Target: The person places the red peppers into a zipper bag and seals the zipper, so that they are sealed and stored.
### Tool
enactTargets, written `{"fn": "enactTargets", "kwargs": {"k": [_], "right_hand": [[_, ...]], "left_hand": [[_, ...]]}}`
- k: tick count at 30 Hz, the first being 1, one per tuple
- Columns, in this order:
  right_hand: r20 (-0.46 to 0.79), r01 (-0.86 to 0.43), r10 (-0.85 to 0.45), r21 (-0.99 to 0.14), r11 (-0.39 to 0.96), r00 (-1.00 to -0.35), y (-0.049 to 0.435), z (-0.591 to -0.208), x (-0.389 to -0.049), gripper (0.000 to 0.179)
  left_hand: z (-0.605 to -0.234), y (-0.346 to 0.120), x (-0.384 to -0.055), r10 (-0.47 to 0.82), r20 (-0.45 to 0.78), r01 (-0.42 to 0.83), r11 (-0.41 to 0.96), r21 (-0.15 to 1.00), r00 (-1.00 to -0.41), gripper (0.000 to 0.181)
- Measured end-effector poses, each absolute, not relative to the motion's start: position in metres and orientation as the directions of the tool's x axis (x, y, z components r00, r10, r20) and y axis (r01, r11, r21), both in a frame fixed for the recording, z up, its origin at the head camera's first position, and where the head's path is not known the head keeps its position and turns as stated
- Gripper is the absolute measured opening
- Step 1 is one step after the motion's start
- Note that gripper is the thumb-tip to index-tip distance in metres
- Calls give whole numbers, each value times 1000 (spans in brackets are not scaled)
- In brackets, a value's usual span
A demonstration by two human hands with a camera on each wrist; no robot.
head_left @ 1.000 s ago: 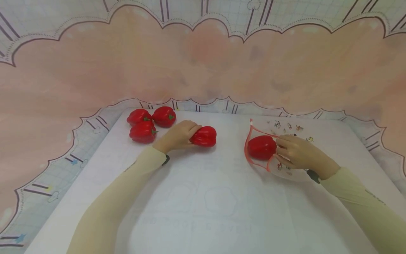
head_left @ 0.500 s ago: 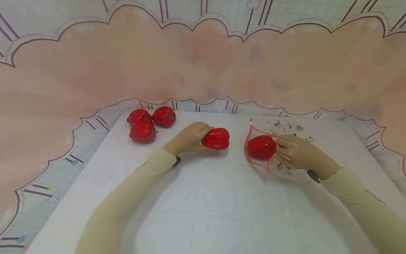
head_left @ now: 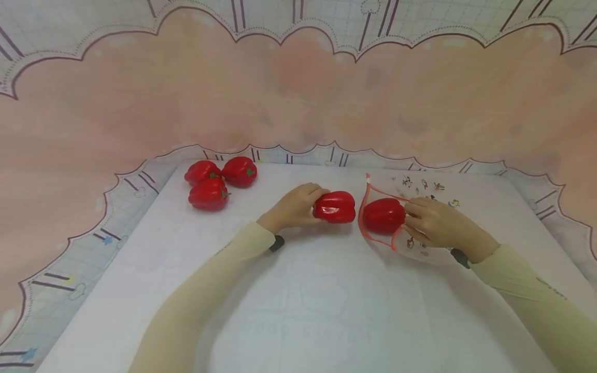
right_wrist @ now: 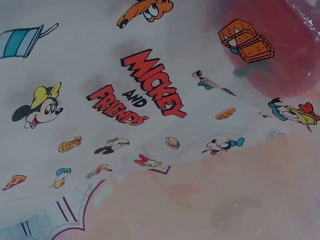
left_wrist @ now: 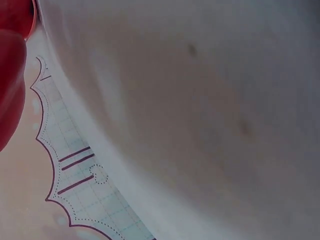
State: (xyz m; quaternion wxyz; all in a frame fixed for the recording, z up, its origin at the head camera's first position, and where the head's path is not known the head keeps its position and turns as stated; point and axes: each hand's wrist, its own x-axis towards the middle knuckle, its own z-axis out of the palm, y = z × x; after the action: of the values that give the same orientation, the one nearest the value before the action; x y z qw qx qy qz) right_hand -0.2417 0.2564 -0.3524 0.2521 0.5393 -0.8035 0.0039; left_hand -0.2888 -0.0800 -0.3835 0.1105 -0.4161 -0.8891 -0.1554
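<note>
My left hand (head_left: 294,208) grips a red bell pepper (head_left: 335,207) from its left side, a little short of the bag's mouth. This pepper shows at the left edge of the left wrist view. A clear bag (head_left: 422,185) with cartoon prints and a red-trimmed mouth lies on the right, its mouth facing left. Another red bell pepper (head_left: 383,216) sits just inside that mouth. My right hand (head_left: 431,221) pinches the bag's edge next to this pepper; the fingertips are partly hidden. Through the printed film, the right wrist view shows a blurred red pepper (right_wrist: 287,65).
Three more red bell peppers lie clustered at the back left: a front one (head_left: 209,195), a left one (head_left: 202,172) and a right one (head_left: 240,172). The white table (head_left: 289,290) ends at a patterned peach curtain (head_left: 298,98) behind it.
My left hand has carried its pepper rightward, close to the bag's mouth. The right hand and the bag have stayed in place.
</note>
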Motion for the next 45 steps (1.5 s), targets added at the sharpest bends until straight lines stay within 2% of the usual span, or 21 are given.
{"fn": "enactTargets", "kwargs": {"k": [3, 8, 11, 15, 20, 24, 27, 29, 33, 37, 45], "right_hand": [[402, -872, -865, 253, 419, -299, 257, -352, -241, 64], [379, -871, -871, 251, 422, -313, 257, -351, -240, 17], [371, -868, -874, 261, 423, -314, 256, -351, -239, 27], [371, -867, -876, 268, 419, -309, 255, -350, -239, 33], [394, -878, -876, 266, 398, -277, 254, -351, -240, 17], [423, -886, -869, 257, 386, -256, 253, -352, -240, 58], [426, -883, -866, 255, 394, -263, 252, -351, -240, 66], [415, -882, -868, 252, 399, -274, 253, -351, -239, 57], [389, -878, -872, 248, 409, -297, 253, -350, -238, 17], [385, -875, -873, 252, 413, -301, 253, -349, -237, 29], [375, -879, -879, 253, 403, -295, 253, -348, -238, 28]], "left_hand": [[-384, -76, -288, 705, 302, 766, 609, 207, -642, 64], [-385, -69, -287, 713, 282, 766, 609, 204, -642, 64], [-385, -65, -288, 726, 269, 774, 607, 181, -633, 63], [-383, -59, -288, 746, 276, 794, 588, 151, -605, 61], [-381, -53, -288, 779, 306, 831, 549, 86, -547, 56], [-382, -49, -289, 793, 288, 836, 546, 55, -537, 57], [-382, -46, -290, 799, 277, 839, 540, 59, -534, 57], [-382, -45, -290, 805, 272, 844, 533, 59, -527, 57], [-382, -43, -291, 814, 250, 844, 534, 35, -525, 57], [-383, -41, -291, 813, 215, 833, 554, -1, -541, 59], [-382, -36, -291, 809, 204, 834, 545, 89, -551, 60]]}}
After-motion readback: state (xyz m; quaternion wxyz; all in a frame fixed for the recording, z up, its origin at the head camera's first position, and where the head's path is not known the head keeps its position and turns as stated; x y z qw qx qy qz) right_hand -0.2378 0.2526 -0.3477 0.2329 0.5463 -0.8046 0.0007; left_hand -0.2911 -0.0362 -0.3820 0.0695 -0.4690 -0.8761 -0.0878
